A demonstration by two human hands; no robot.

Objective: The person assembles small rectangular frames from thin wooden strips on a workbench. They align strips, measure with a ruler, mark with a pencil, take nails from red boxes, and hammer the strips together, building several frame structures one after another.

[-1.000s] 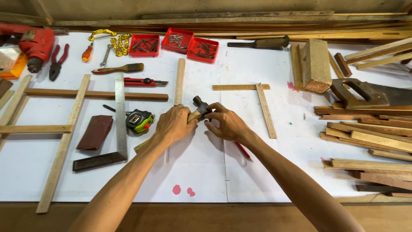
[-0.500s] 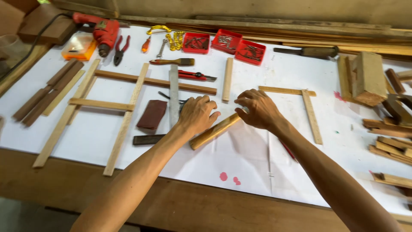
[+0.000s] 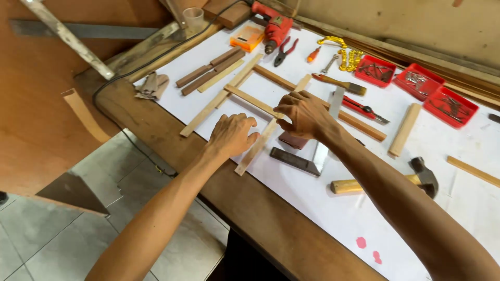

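At frame centre, the wooden slat frame [image 3: 245,99] is being positioned on the tabletop [image 3: 291,229]. The left hand [image 3: 232,136] is laid flat, fingers loosely spread, on one slat; the right hand [image 3: 304,112] hovers half-curled, pinching nothing. Square alignment is judged necessary next.

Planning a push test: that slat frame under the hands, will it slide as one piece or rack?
The slat frame probably racks: thin strips, few crossings. Likely light and slides easily on the white paper. The left hand rests on one rail, the right hand hovers above.
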